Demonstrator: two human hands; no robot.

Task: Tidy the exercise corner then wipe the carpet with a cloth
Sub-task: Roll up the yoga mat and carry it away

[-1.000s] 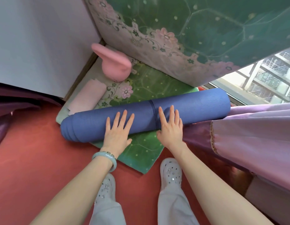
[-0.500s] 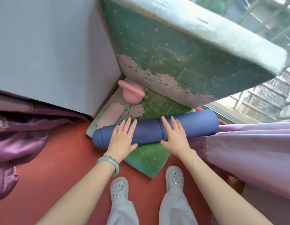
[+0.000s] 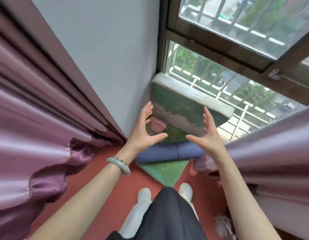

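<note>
A rolled blue yoga mat lies across a green floral carpet on the red floor in the corner. A thick green cushion with a white edge leans upright against the window behind it. A pink kettlebell-like weight sits blurred by the wall. My left hand and my right hand hover above the mat with fingers spread, holding nothing and touching nothing.
A grey wall meets the window in the corner. Purple curtains hang at the left and the right. My feet in white clogs stand on the red floor.
Both hands have lifted off the rolled blue mat and now hover spread in the air. The view has risen and pulled back, showing the window and more curtain.
</note>
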